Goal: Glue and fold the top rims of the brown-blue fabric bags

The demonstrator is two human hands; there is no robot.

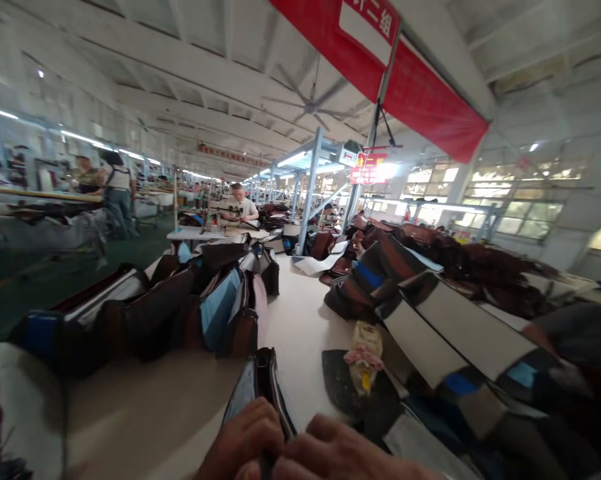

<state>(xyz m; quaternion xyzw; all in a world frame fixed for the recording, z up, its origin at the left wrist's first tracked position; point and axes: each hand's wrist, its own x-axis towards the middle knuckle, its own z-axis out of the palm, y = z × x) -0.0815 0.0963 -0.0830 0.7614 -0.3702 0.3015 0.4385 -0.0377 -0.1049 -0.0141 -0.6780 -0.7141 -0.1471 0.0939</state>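
At the bottom middle, my left hand has its fingers curled round the near end of a folded dark leather piece with a pale inner side. My right hand presses close beside it, fingers bent over the same piece. The fingertips are partly hidden, and the piece's near end is out of sight below the hands. Its far end points away across the pale tabletop. To the right of it, a yellowish bottle with a pink band and yellow tip lies on a dark scrap.
Folded dark leather pieces stand in a row at the left. More panels with pale backs pile up at the right, before a heap of brown leather. A blue frame post rises behind. A person sits farther back.
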